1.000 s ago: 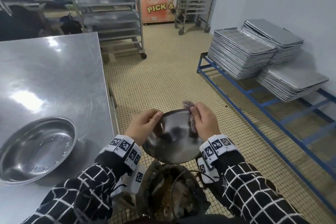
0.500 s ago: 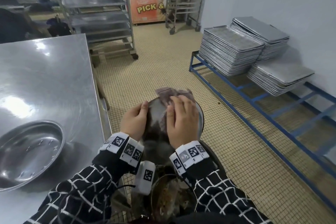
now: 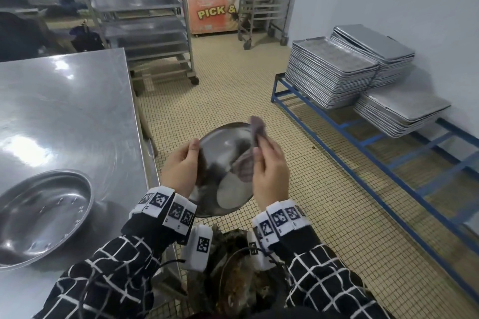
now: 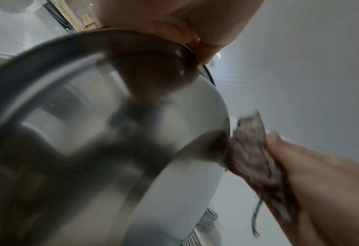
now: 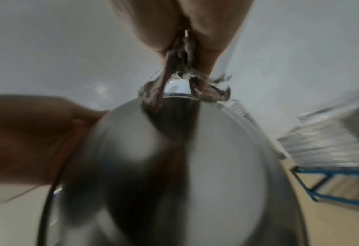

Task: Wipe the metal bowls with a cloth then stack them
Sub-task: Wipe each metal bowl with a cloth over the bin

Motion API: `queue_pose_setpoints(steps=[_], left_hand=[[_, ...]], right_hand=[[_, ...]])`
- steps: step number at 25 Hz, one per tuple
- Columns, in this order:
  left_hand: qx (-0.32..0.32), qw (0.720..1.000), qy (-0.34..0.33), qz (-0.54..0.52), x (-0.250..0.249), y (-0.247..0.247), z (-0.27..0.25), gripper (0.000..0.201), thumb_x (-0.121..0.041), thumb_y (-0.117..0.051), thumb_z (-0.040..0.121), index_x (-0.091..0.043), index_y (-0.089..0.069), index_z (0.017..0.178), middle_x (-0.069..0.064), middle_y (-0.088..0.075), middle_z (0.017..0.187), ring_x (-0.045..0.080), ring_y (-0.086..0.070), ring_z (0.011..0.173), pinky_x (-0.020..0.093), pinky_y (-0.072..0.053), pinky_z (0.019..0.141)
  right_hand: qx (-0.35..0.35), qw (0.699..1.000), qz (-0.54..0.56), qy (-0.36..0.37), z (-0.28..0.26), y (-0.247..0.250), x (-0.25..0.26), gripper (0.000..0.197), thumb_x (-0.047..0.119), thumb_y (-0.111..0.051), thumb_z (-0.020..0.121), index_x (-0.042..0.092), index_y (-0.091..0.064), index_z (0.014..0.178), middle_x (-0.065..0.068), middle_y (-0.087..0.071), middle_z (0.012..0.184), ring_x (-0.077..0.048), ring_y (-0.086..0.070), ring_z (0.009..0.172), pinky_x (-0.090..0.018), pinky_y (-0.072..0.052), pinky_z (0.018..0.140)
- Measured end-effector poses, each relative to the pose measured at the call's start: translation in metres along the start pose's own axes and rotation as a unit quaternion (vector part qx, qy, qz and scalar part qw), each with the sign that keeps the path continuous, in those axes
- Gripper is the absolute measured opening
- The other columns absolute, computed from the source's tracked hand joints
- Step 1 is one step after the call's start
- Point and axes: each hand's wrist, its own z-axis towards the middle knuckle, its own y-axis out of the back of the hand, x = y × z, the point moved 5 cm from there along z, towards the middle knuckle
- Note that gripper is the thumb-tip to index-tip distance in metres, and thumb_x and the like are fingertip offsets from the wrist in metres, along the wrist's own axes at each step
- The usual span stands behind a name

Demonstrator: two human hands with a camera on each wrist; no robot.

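I hold a metal bowl tilted in the air beside the table, its underside toward me. My left hand grips its left rim, thumb over the edge. My right hand pinches a brownish cloth folded over the bowl's right rim. In the left wrist view the bowl fills the frame, with the cloth at its right edge. From the right wrist, the cloth straddles the rim of the bowl. A second metal bowl sits upright on the steel table.
Below my hands stands a bin of dark scraps. Tray stacks rest on a blue frame at the right wall. Wheeled rack trolleys and a chest freezer stand at the back. Tiled floor lies between.
My right hand went from lying flat with the cloth on the bowl's underside to pinching the cloth over the right rim. The bowl has turned in my hands.
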Motion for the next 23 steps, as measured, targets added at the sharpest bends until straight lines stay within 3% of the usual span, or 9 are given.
queue_pose_setpoints(steps=[3, 5, 7, 10, 12, 14, 17, 19, 23], left_hand=[[0.011, 1.0, -0.015, -0.005, -0.01, -0.006, -0.006, 0.038, -0.042, -0.044, 0.097, -0.019, -0.065, 0.077, 0.004, -0.067, 0.076, 0.022, -0.062, 0.076, 0.045, -0.051, 0.083], [0.012, 1.0, -0.019, -0.016, -0.011, -0.005, -0.006, 0.038, -0.044, -0.044, 0.097, -0.019, -0.065, 0.076, 0.006, -0.066, 0.076, 0.024, -0.062, 0.078, 0.045, -0.051, 0.082], [0.005, 0.999, -0.02, -0.026, -0.008, 0.001, -0.003, 0.038, -0.046, -0.045, 0.096, -0.022, -0.065, 0.074, 0.001, -0.064, 0.074, 0.023, -0.06, 0.079, 0.042, -0.05, 0.082], [0.007, 0.998, -0.023, -0.063, -0.005, 0.008, 0.002, 0.051, -0.056, -0.048, 0.09, -0.012, -0.061, 0.068, 0.005, -0.058, 0.067, 0.024, -0.055, 0.07, 0.046, -0.049, 0.079], [0.028, 0.996, -0.042, -0.07, -0.005, 0.009, 0.003, 0.067, -0.063, -0.046, 0.085, 0.002, -0.058, 0.07, 0.011, -0.055, 0.067, 0.024, -0.052, 0.069, 0.045, -0.046, 0.082], [0.051, 0.993, -0.094, -0.058, -0.006, 0.009, 0.004, 0.059, -0.061, -0.05, 0.086, -0.01, -0.059, 0.057, 0.0, -0.054, 0.068, 0.022, -0.049, 0.073, 0.043, -0.041, 0.085], [0.072, 0.985, -0.126, -0.088, -0.007, 0.009, 0.009, 0.029, -0.045, -0.056, 0.082, -0.03, -0.062, 0.057, -0.017, -0.05, 0.09, 0.016, -0.048, 0.091, 0.034, -0.046, 0.081], [0.061, 0.982, -0.131, -0.119, -0.012, 0.008, 0.011, 0.013, -0.027, -0.059, 0.083, -0.04, -0.062, 0.082, -0.012, -0.045, 0.11, 0.013, -0.053, 0.099, 0.022, -0.05, 0.077], [0.112, 0.977, 0.023, -0.179, -0.002, 0.001, 0.018, 0.043, -0.008, -0.054, 0.091, -0.012, -0.039, 0.131, -0.001, -0.063, 0.098, 0.013, -0.068, 0.08, 0.027, -0.054, 0.071]], right_hand=[[0.062, 0.978, -0.161, 0.119, -0.008, -0.031, 0.025, 0.05, 0.042, -0.028, 0.099, 0.016, -0.048, 0.136, -0.006, -0.044, 0.143, -0.019, -0.034, 0.136, -0.039, -0.024, 0.114], [0.051, 0.985, -0.161, 0.027, -0.005, -0.033, 0.008, 0.057, 0.049, -0.016, 0.098, 0.022, -0.036, 0.143, -0.005, -0.036, 0.148, -0.025, -0.027, 0.14, -0.044, -0.022, 0.114], [0.042, 0.984, -0.033, -0.168, 0.0, -0.023, -0.024, 0.056, 0.052, -0.014, 0.096, 0.028, -0.03, 0.145, -0.008, -0.04, 0.144, -0.029, -0.039, 0.132, -0.047, -0.036, 0.108], [0.085, 0.831, 0.235, -0.498, -0.007, -0.016, -0.065, 0.066, 0.062, -0.02, 0.094, 0.017, -0.047, 0.134, -0.016, -0.056, 0.12, -0.039, -0.052, 0.115, -0.052, -0.044, 0.099], [0.077, 0.715, 0.404, -0.565, -0.01, -0.01, -0.062, 0.068, 0.068, -0.028, 0.09, 0.013, -0.051, 0.124, -0.021, -0.054, 0.118, -0.045, -0.048, 0.116, -0.06, -0.04, 0.098], [0.049, 0.669, 0.49, -0.557, -0.003, 0.001, -0.053, 0.058, 0.054, -0.041, 0.093, 0.017, -0.045, 0.137, -0.017, -0.05, 0.133, -0.038, -0.052, 0.114, -0.055, -0.041, 0.098], [0.092, 0.717, 0.463, -0.513, 0.013, 0.019, -0.039, 0.039, 0.013, -0.047, 0.089, 0.013, -0.052, 0.128, -0.018, -0.06, 0.111, -0.031, -0.061, 0.086, -0.043, -0.054, 0.07], [0.11, 0.765, 0.392, -0.498, 0.016, 0.026, -0.039, 0.024, -0.002, -0.047, 0.083, 0.001, -0.056, 0.105, -0.016, -0.061, 0.092, -0.026, -0.062, 0.077, -0.035, -0.054, 0.062], [0.089, 0.836, 0.309, -0.445, 0.015, 0.025, -0.046, 0.017, 0.003, -0.053, 0.084, 0.002, -0.057, 0.1, -0.013, -0.063, 0.091, -0.026, -0.064, 0.085, -0.039, -0.056, 0.079]])
